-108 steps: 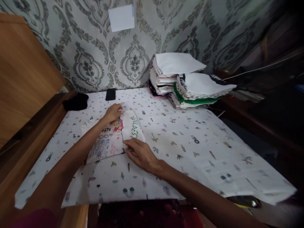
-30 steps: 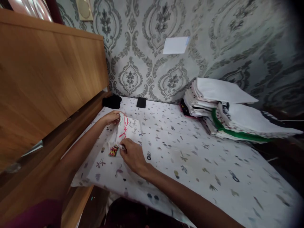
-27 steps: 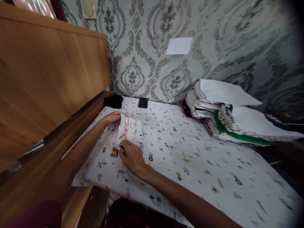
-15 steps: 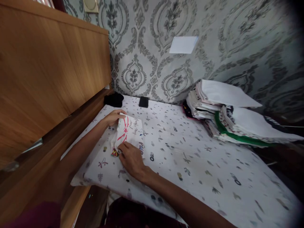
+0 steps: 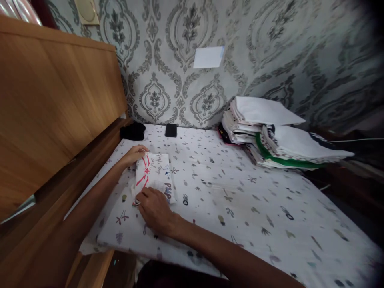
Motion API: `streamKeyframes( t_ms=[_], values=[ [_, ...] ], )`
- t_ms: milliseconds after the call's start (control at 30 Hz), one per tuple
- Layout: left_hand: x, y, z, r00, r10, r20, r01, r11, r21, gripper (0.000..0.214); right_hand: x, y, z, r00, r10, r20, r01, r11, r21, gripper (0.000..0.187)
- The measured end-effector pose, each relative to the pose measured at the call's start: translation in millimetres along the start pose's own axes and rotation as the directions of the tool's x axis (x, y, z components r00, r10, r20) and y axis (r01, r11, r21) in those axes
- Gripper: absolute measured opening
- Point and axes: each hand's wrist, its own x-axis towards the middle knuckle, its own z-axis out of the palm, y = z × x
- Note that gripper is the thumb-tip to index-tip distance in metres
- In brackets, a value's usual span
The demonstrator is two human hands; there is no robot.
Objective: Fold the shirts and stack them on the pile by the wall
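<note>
A small folded white printed garment [image 5: 156, 173] lies flat on the patterned sheet, showing a red star, red streaks and dark lettering. At its far left corner, my left hand [image 5: 135, 155] has its fingers curled over the edge, pinching the cloth. My right hand [image 5: 156, 210] is closed on the near left corner, where a bit of coloured print peeks out beside the fingertips. The cloth beneath both sets of fingers is hidden.
Stacks of folded clothes [image 5: 267, 111] stand at the back right by the wall. A black flat object [image 5: 171, 130] and a black cloth bundle [image 5: 133, 131] lie at the back left. A wooden cabinet [image 5: 60, 92] borders the sheet [image 5: 222, 172] on the left.
The view has swung to the right, so everything sits further left. My right hand's fingers now cover more of the coloured print at the near corner. Both hands stay on the garment.
</note>
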Motion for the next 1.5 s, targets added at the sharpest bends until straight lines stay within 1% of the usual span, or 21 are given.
streamKeyframes(
  t_ms=[100, 200, 300, 400, 467, 633, 700, 767, 833, 900, 967, 1033, 1100, 1133, 1200, 1300, 1400, 1467, 1500],
  values=[
    [8, 11, 0.6, 0.999, 0.023, 0.033, -0.027, 0.989, 0.148, 0.026, -3, 1, -5, 0.999, -0.031, -0.020, 0.032, 0.999, 0.043, 0.012],
    [21, 23, 4.1, 0.996, 0.025, 0.088, -0.050, 0.955, 0.294, 0.023, -8, 2, -9, 0.997, -0.068, -0.037, 0.070, 0.996, 0.058, 0.013],
    [30, 33, 10.3, 0.986, 0.028, 0.164, -0.090, 0.919, 0.383, 0.020, -13, 4, -12, 0.993, -0.110, -0.047, 0.112, 0.993, 0.039, 0.013],
    [31, 38, 15.1, 0.969, 0.025, 0.246, -0.127, 0.904, 0.409, 0.013, -18, 6, -16, 0.987, -0.151, -0.056, 0.153, 0.988, 0.019, 0.015],
    [29, 40, 15.1, 0.957, 0.017, 0.291, -0.138, 0.906, 0.400, 0.008, -21, 8, -18, 0.983, -0.170, -0.068, 0.171, 0.985, 0.013, 0.015],
    [27, 37, 8.8, 0.939, 0.007, 0.345, -0.133, 0.929, 0.346, 0.010, -26, 13, -14, 0.981, -0.179, -0.071, 0.183, 0.982, 0.046, 0.017],
    [28, 36, 11.4, 0.948, 0.027, 0.318, -0.162, 0.900, 0.406, 0.012, -28, 13, -11, 0.977, -0.203, -0.057, 0.207, 0.976, 0.063, 0.020],
    [27, 36, 20.3, 0.960, 0.102, 0.260, -0.230, 0.816, 0.530, 0.019, -29, 13, -10, 0.970, -0.235, -0.061, 0.239, 0.968, 0.082, 0.022],
    [25, 38, 35.1, 0.953, 0.198, 0.228, -0.300, 0.714, 0.632, 0.025, -31, 14, -12, 0.967, -0.236, -0.099, 0.245, 0.964, 0.099, 0.022],
    [24, 41, 52.6, 0.946, 0.237, 0.221, -0.323, 0.655, 0.683, 0.026, -35, 18, -17, 0.970, -0.197, -0.146, 0.212, 0.972, 0.100, 0.023],
    [26, 42, 68.3, 0.951, 0.215, 0.221, -0.308, 0.638, 0.706, 0.023, -39, 23, -20, 0.978, -0.134, -0.160, 0.148, 0.986, 0.082, 0.027],
    [30, 42, 78.9, 0.954, 0.186, 0.235, -0.299, 0.636, 0.711, 0.015, -43, 30, -20, 0.990, -0.075, -0.123, 0.083, 0.994, 0.066, 0.034],
    [34, 39, 84.2, 0.949, 0.184, 0.256, -0.314, 0.641, 0.701, 0.009, -47, 34, -16, 0.997, -0.037, -0.064, 0.042, 0.997, 0.065, 0.050],
    [37, 37, 85.4, 0.948, 0.198, 0.250, -0.318, 0.642, 0.698, 0.009, -49, 35, -14, 0.999, -0.030, -0.038, 0.032, 0.997, 0.068, 0.057],
    [41, 33, 86.9, 0.951, 0.229, 0.209, -0.309, 0.639, 0.705, 0.011, -51, 35, -10, 1.000, -0.030, -0.007, 0.031, 0.997, 0.077, 0.065],
    [45, 29, 90.3, 0.960, 0.239, 0.148, -0.269, 0.630, 0.728, 0.014, -52, 31, -6, 0.999, -0.032, -0.003, 0.032, 0.996, 0.088, 0.068],
    [43, 33, 93.0, 0.967, 0.208, 0.146, -0.245, 0.623, 0.743, 0.014, -52, 31, -6, 0.999, -0.036, 0.014, 0.034, 0.991, 0.131, 0.069],
    [32, 41, 91.1, 0.968, 0.214, 0.133, -0.238, 0.611, 0.755, 0.010, -49, 39, -11, 0.999, -0.026, 0.032, 0.019, 0.977, 0.214, 0.059],
    [22, 46, 88.8, 0.965, 0.234, 0.119, -0.241, 0.609, 0.756, 0.011, -47, 47, -15, 1.000, 0.002, 0.022, -0.008, 0.961, 0.276, 0.052]
  ],
)
